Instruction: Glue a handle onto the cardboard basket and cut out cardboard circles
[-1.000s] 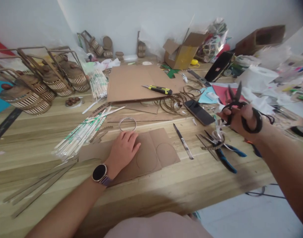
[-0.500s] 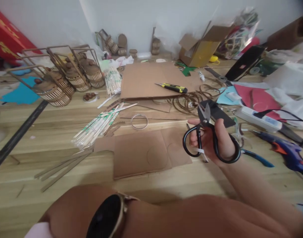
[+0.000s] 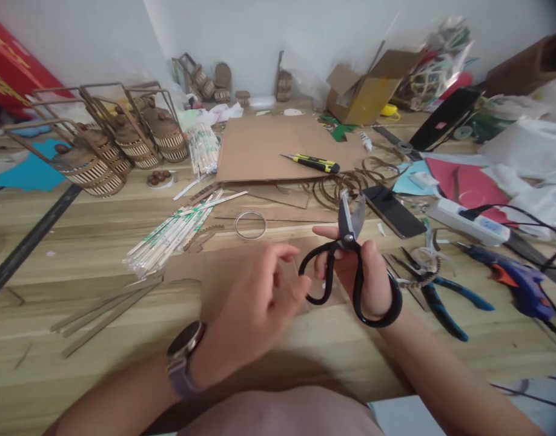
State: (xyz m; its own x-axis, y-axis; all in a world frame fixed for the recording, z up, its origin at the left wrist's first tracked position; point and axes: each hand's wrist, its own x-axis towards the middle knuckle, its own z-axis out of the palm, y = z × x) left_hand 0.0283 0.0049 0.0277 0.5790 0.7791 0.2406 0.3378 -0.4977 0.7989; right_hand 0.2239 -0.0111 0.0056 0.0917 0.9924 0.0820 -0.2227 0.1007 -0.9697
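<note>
Black-handled scissors [image 3: 349, 237] are in my right hand [image 3: 371, 281], blades pointing away from me and parted, with the thumb through one handle loop. My left hand [image 3: 255, 309], a watch on its wrist, hovers over the cardboard piece [image 3: 214, 269]. Its thumb and fingers are apart, beside the left loop of the scissors, and nothing shows between them. A metal ring [image 3: 251, 224] lies on the table beyond that hand. Farther back, a yellow and black cutter knife [image 3: 315, 163] rests on a larger cardboard sheet [image 3: 260, 142].
Wrapped sticks [image 3: 173, 233] and small baskets [image 3: 89, 166] stand or lie at the left. Toward the right are a phone [image 3: 393, 211], pliers [image 3: 444, 309], a power strip [image 3: 471, 221] and a glue gun [image 3: 518, 272]. An open box [image 3: 364, 91] is at the back.
My left hand has come into view over the cardboard, where before only the watch and arm crossed the front. My right hand has moved left and slightly toward me with the scissors.
</note>
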